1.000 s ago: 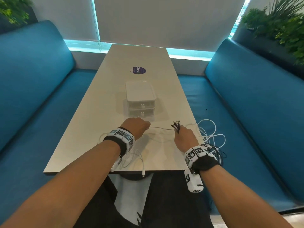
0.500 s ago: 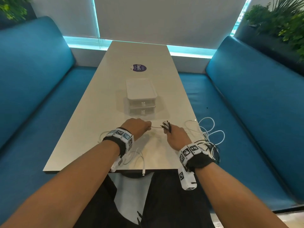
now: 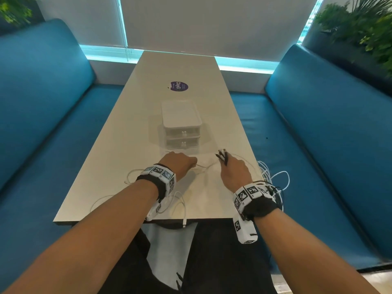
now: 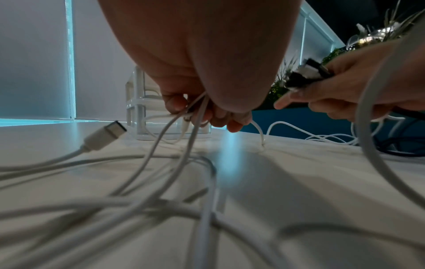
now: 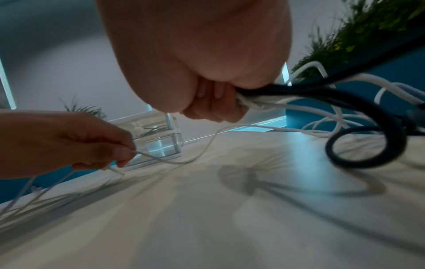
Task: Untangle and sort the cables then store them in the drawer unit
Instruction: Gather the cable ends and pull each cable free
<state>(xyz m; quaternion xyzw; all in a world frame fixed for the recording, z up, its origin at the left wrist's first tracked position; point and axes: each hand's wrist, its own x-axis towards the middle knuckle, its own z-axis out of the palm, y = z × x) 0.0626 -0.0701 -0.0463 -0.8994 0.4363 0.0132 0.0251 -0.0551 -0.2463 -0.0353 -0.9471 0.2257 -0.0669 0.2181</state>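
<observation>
My left hand [image 3: 180,161] grips several thin white cables [image 4: 161,145] just in front of the clear two-drawer unit [image 3: 181,122]. One of these cables runs slack across the table to my right hand [image 3: 233,168], which holds a bundle of black and white cables [image 5: 287,94] with their plug ends [image 3: 221,155] sticking up. White loops trail off the table's right edge [image 3: 273,177]. A black cable curls in a ring [image 5: 368,145] beside my right hand. A white plug [image 4: 103,136] lies loose at the left. Both drawers look closed.
The long beige table [image 3: 180,66] carries a round purple sticker [image 3: 179,86] beyond the drawer unit. Blue bench seats [image 3: 318,134] flank it on both sides. A white cable end hangs over the near edge [image 3: 184,223]. Plants stand at the back corners.
My right hand has moved left, closer to my left hand, so the white cable between them went from taut to slack. The left hand has stayed in place.
</observation>
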